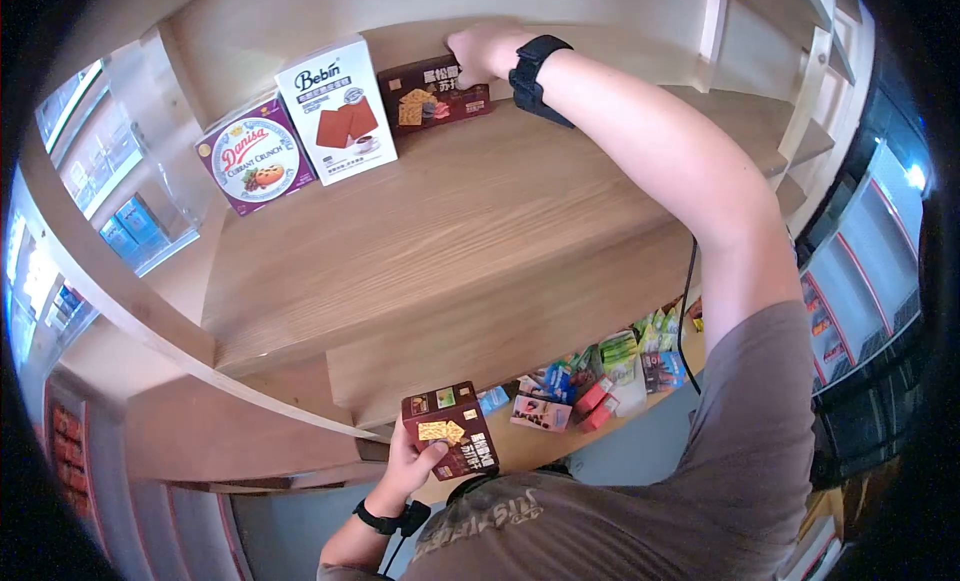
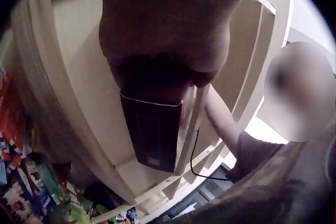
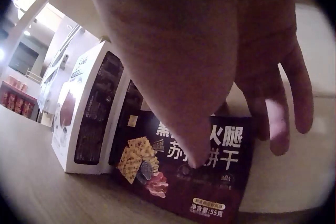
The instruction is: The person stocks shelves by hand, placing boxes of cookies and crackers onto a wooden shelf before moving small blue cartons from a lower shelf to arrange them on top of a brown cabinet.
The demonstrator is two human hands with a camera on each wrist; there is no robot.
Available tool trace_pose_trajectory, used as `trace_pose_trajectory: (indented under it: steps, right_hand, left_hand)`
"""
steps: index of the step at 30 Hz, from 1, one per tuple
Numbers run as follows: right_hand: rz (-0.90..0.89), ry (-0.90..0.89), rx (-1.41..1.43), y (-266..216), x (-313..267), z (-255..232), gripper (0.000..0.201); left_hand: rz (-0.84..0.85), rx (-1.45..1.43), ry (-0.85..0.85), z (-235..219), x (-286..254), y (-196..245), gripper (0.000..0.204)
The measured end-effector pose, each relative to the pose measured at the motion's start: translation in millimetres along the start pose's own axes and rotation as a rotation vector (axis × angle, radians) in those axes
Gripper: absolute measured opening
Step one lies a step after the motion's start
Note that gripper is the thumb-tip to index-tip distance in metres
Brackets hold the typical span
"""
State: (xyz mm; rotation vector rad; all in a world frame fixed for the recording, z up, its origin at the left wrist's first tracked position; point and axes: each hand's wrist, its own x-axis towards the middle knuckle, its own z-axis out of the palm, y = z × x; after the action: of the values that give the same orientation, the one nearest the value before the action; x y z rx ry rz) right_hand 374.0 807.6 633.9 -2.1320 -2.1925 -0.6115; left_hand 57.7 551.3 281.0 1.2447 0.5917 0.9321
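My left hand (image 1: 408, 467) holds a dark maroon cracker box (image 1: 470, 457) low in front of my body, thumb across the printed crackers on its front. In the left wrist view that box (image 2: 151, 134) shows dark beneath the hand. At the back of the wooden shelf, my right hand (image 1: 485, 53) grips a like cracker box (image 1: 425, 103) standing upright. The right wrist view has its thumb on the printed front (image 3: 210, 187) and other fingers reaching past the top and right side. A white Bebin brownie crisp box (image 1: 340, 111) stands directly left of it.
A purple Danisa box (image 1: 255, 159) stands left of the white one. The wooden shelf board (image 1: 450, 221) stretches in front of the boxes. Several colourful snack packs (image 1: 600, 381) lie on a lower surface. A black cable (image 1: 688, 311) hangs beside my right arm.
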Motion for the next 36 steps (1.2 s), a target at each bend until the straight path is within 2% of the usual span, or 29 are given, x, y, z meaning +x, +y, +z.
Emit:
trace_pose_trajectory:
  steps: [9,16,18,20,21,22,24,26,28,30,31,32,34,36]
  right_hand:
    - [-0.158,-0.011,-0.035,16.7,15.3,-0.2,0.049]
    - [-0.195,0.096,-0.013,22.7,3.6,2.7,0.048]
    - [-0.196,0.062,-0.014,25.8,2.8,2.5,0.052]
    - [-0.178,0.104,0.08,33.8,-1.4,1.8,0.057]
    - [-0.144,0.065,0.14,35.3,-12.3,-7.9,0.058]
    - [-0.192,0.183,0.136,37.6,-21.2,-10.2,0.055]
    - [-0.267,0.307,0.181,38.1,-55.1,-23.1,0.049]
    - [-0.378,0.315,0.413,31.4,-96.3,-34.7,0.041]
    - [-0.552,0.144,0.853,17.7,-150.8,-43.3,0.039]
    - [-0.777,0.019,1.102,4.2,-200.6,-37.0,0.039]
    - [-0.876,-0.001,1.059,-4.7,-221.2,-33.3,0.042]
    - [-0.975,-0.022,1.015,-12.6,-239.3,-30.0,0.045]
    - [-1.041,-0.054,0.905,-30.8,-267.3,-27.9,0.065]
    - [-1.03,-0.082,0.807,-47.7,-285.2,-20.6,0.07]
  left_hand:
    - [0.019,0.048,0.043,51.6,25.4,-5.6,0.061]
    - [0.044,0.082,0.058,62.0,33.9,-9.9,0.057]
    - [0.044,0.087,0.048,61.8,35.1,-8.8,0.057]
    - [0.046,0.091,0.04,61.4,36.6,-4.1,0.056]
    - [0.043,0.096,0.009,62.3,36.9,2.7,0.057]
    - [0.042,0.099,-0.023,62.8,36.8,8.2,0.057]
    - [0.131,0.121,-0.03,63.1,34.1,16.9,0.063]
    - [0.308,0.351,-0.099,53.4,38.9,31.5,0.064]
    - [0.356,0.381,-0.08,49.5,41.4,46.9,0.063]
    - [0.615,0.424,-0.104,49.3,43.0,59.2,0.056]
    - [0.528,0.192,-0.029,60.7,41.2,66.9,0.048]
    - [0.42,-0.014,-0.023,62.1,38.3,72.5,0.041]
    - [0.398,-0.011,-0.067,63.8,39.3,90.9,0.041]
    - [0.348,0.05,-0.013,57.5,32.2,82.4,0.039]
